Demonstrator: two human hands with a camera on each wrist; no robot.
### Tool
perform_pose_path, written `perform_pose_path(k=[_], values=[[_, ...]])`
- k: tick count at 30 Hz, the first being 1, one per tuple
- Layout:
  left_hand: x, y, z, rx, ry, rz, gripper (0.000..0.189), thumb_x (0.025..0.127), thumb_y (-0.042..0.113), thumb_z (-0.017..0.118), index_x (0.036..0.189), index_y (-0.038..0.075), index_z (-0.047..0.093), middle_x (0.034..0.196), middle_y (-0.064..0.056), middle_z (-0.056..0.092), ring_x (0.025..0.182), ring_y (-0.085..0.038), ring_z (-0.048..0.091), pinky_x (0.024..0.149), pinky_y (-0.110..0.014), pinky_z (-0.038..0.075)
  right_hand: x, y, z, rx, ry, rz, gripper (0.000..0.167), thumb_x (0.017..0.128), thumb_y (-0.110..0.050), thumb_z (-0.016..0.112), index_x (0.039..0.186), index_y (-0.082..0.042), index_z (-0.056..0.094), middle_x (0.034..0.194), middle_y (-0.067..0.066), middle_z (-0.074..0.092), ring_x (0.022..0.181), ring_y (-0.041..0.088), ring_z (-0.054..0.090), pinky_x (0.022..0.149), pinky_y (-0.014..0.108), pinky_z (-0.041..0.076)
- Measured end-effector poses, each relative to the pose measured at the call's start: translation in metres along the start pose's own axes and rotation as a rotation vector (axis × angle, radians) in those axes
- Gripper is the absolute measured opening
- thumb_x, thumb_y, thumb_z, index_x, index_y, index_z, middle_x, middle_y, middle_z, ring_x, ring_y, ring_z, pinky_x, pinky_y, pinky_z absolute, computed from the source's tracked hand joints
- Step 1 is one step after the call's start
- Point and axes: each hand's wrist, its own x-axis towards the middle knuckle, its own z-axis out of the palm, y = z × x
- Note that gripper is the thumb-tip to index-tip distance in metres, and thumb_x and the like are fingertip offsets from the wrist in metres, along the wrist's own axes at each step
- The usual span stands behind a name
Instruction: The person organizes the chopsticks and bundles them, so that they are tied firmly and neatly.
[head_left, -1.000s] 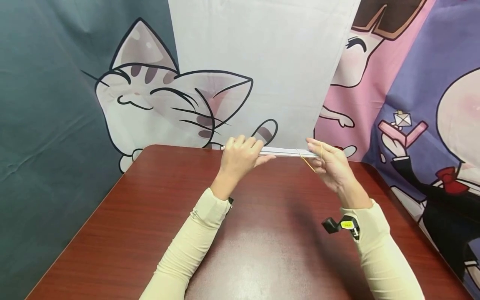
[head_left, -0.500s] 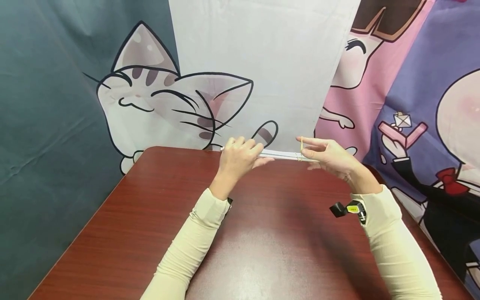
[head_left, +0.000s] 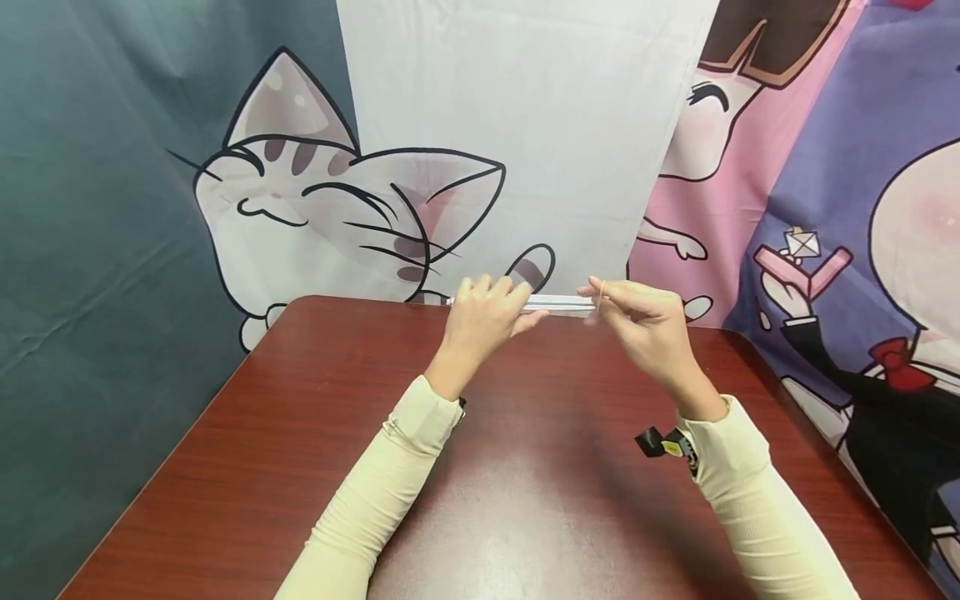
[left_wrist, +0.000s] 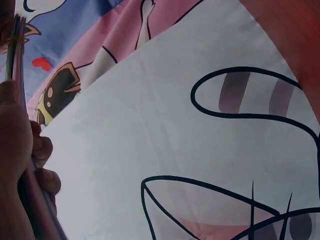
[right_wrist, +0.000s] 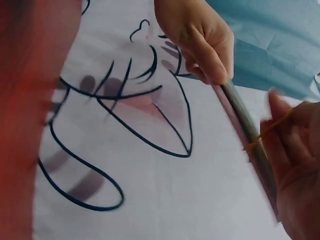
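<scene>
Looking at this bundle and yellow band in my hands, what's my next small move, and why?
I'd probably loop the yellow band over the bundle, at the end beside your right hand: the band crosses the bundle, that hand's fingers hold part of it out, and your left hand grips the bundle.

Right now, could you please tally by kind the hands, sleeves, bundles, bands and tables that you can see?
Left hand and right hand: 2
Left sleeve and right sleeve: 2
Bundle of long thin pieces, too closely packed to count singly: 1
Yellow band: 1
Table: 1
Total: 7
</scene>
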Motion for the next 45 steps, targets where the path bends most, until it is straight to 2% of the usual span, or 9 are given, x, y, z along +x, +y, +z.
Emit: perform_pose_path(k=[4,12,16,18,24,27,34,40,45], values=[[0.003,0.003,0.002,0.072,-0.005,-0.028,0.051,0.087,0.064,0.059,0.076,0.014,0.055,0.063,0.001,0.054,0.052,-0.022,0.051,0.048,-0.032,0.034,-0.005,0.003,0.002,0.178,0.020,0.082,0.059,0.074,0.030,0.065,0.126,0.003,0.064,0.093,0.012,0.075,0.046,0.013,0.062,0.049,0.023,0.052],[0.000,0.002,0.003,0.151,-0.022,-0.120,0.053,0.086,0.066,0.058,0.077,0.014,0.056,0.066,0.001,0.054,0.057,-0.023,0.052,0.052,-0.034,0.036,-0.019,0.004,0.006,0.164,-0.069,0.129,0.068,0.068,0.023,0.076,0.132,0.008,0.056,0.090,0.013,0.073,0.045,0.015,0.061,0.046,0.025,0.051],[-0.002,-0.001,0.003,0.137,-0.038,-0.163,0.053,0.086,0.068,0.053,0.077,0.016,0.056,0.067,0.001,0.054,0.058,-0.023,0.052,0.054,-0.035,0.037,-0.028,0.004,0.006,0.287,-0.067,0.119,0.083,0.067,0.031,0.069,0.142,0.003,0.048,0.092,0.011,0.074,0.045,0.015,0.060,0.048,0.025,0.052],[-0.004,-0.001,0.002,0.119,-0.028,-0.193,0.052,0.084,0.068,0.056,0.077,0.016,0.056,0.068,0.001,0.053,0.059,-0.023,0.051,0.055,-0.036,0.037,-0.031,0.003,0.008,0.462,-0.012,0.158,0.091,0.071,0.034,0.058,0.151,-0.004,0.037,0.090,0.013,0.073,0.045,0.015,0.059,0.050,0.027,0.054],[-0.004,0.004,-0.001,0.044,0.010,-0.235,0.049,0.082,0.065,0.061,0.081,0.016,0.058,0.073,0.000,0.054,0.064,-0.024,0.050,0.063,-0.040,0.038,-0.029,0.002,0.015,1.292,0.289,0.276,0.100,0.089,0.002,0.067,0.159,-0.034,0.005,0.084,0.018,0.065,0.048,0.016,0.057,0.058,0.031,0.058],[-0.004,0.005,-0.001,0.021,0.030,-0.227,0.048,0.083,0.064,0.060,0.083,0.015,0.059,0.075,0.000,0.055,0.066,-0.024,0.050,0.067,-0.042,0.037,-0.025,-0.001,0.010,1.457,0.359,0.360,0.093,0.090,-0.012,0.068,0.157,-0.034,0.007,0.080,0.015,0.058,0.047,0.014,0.054,0.058,0.031,0.058],[-0.007,-0.001,-0.001,0.025,0.045,-0.224,0.050,0.086,0.065,0.052,0.082,0.015,0.058,0.075,-0.001,0.056,0.068,-0.024,0.050,0.069,-0.043,0.038,-0.015,-0.004,-0.002,1.447,0.457,0.422,0.064,0.091,-0.016,0.069,0.143,-0.006,0.035,0.078,0.009,0.051,0.046,0.013,0.053,0.056,0.031,0.057],[-0.009,-0.004,-0.002,0.044,0.025,-0.209,0.049,0.086,0.065,0.054,0.083,0.017,0.058,0.075,0.000,0.056,0.069,-0.024,0.052,0.070,-0.043,0.039,-0.012,-0.004,-0.001,1.427,0.355,0.341,0.053,0.091,-0.010,0.068,0.137,0.003,0.046,0.090,0.012,0.054,0.054,0.015,0.048,0.056,0.027,0.055],[-0.008,-0.003,-0.005,0.027,0.071,-0.183,0.048,0.082,0.067,0.056,0.081,0.019,0.059,0.070,0.001,0.054,0.063,-0.023,0.050,0.065,-0.042,0.037,-0.014,-0.009,0.007,1.115,0.230,0.186,0.062,0.085,-0.001,0.073,0.142,0.003,0.047,0.087,0.011,0.052,0.048,0.017,0.041,0.050,0.025,0.052]])
